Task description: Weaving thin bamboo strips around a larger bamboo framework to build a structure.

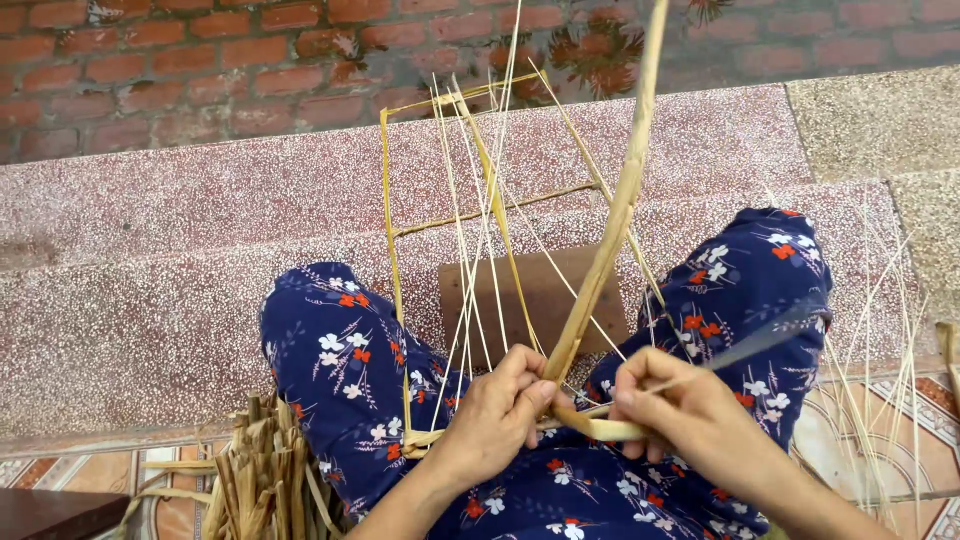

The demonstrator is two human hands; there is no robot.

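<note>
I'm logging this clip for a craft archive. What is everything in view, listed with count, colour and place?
Wide strip: one, tan, rising from between the hands past the top edge.
Thin strands: many, pale yellow, fanned upward over the knees.
Frame of strips: one, yellow-green, standing ahead of the knees.
Board: one, brown, on the step between the knees.
Bundle of dry strips: one, tan, lower left.
Loose strands: several, pale, at right.
Brick wall: red, top.
Speckled step: reddish, middle.
Floral trousers: blue.
Left hand: pinches the wide strip's base.
Right hand: grips a folded strip.
</note>
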